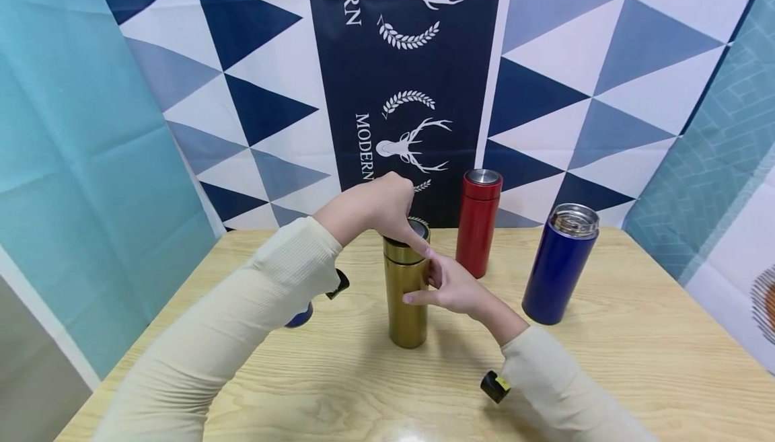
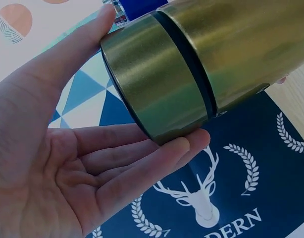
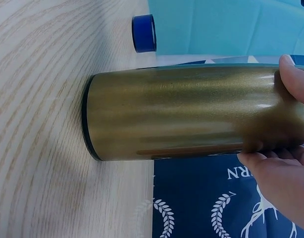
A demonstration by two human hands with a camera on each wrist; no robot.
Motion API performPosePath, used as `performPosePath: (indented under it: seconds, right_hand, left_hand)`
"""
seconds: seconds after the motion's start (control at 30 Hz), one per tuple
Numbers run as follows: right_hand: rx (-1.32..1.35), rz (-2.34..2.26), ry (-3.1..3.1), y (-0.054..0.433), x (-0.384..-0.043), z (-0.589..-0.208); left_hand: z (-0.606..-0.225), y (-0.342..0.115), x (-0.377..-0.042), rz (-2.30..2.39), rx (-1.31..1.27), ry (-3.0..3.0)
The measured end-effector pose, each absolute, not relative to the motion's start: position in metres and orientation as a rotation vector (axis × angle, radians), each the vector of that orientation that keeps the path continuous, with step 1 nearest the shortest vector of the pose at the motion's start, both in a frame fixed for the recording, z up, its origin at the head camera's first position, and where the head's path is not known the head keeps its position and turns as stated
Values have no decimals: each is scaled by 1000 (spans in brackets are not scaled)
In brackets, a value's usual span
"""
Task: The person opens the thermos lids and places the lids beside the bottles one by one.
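Observation:
A gold thermos stands upright on the wooden table, its lid on top with a dark band between lid and body. From above, my left hand holds the lid, the thumb at one side of its rim and the fingers at the other. My right hand grips the thermos body around its upper part, thumb in front. In the right wrist view the thermos base meets the tabletop.
A red thermos with its lid on stands behind to the right. Further right is a blue thermos without its lid. A blue lid lies on the table at the left, partly behind my left sleeve. Patterned cloth hangs behind the table.

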State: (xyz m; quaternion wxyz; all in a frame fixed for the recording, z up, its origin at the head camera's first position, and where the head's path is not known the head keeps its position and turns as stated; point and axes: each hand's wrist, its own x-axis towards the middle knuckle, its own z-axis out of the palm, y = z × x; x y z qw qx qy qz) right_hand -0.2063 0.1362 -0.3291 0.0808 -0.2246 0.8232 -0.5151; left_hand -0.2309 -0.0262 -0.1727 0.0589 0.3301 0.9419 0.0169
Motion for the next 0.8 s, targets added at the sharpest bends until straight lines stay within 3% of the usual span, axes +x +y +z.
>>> performPosePath:
  seconds: [0.43, 0.8]
  right_hand:
    - [-707, -1615, 2369, 135, -209, -331]
    - [-683, -1615, 2365, 136, -209, -332]
  left_hand:
    - [-176, -49, -256, 255, 1336, 2485]
    - [-177, -50, -263, 395, 1334, 2395]
